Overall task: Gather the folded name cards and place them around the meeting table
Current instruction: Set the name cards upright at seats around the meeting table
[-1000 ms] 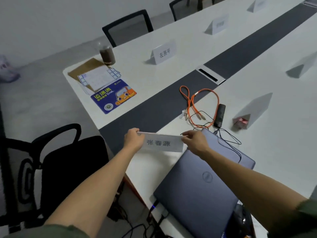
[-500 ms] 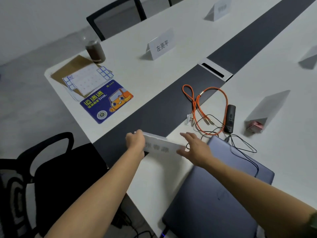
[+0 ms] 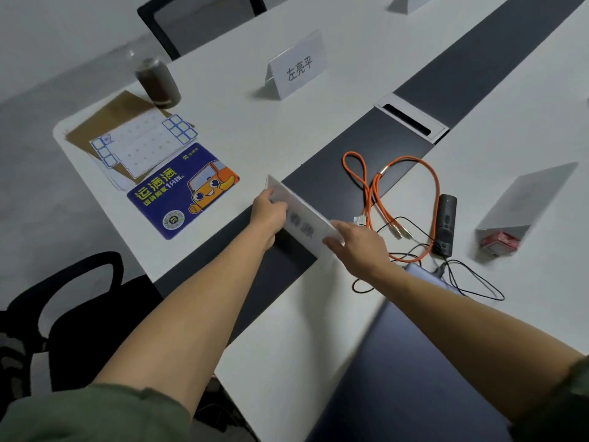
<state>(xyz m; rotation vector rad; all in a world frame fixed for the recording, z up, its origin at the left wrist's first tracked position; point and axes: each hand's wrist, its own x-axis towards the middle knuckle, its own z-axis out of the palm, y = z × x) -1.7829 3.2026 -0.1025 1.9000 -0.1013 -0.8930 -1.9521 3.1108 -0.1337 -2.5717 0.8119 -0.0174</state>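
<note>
From the head view, the left hand (image 3: pixel 269 215) and right hand (image 3: pixel 357 247) each pinch one end of a white folded paper name card (image 3: pixel 299 215), held low over the worktop's dark centre strip (image 3: pixel 360 154). Just beyond the right grip lies a coiled orange cable (image 3: pixel 404 199). Set down there, the light card could catch it or tip over.

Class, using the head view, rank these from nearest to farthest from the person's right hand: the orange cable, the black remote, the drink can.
From the right hand:
1. Orange cable, just beyond the hand, slightly right.
2. Black remote, farther right.
3. Drink can, far left across the table.
</note>
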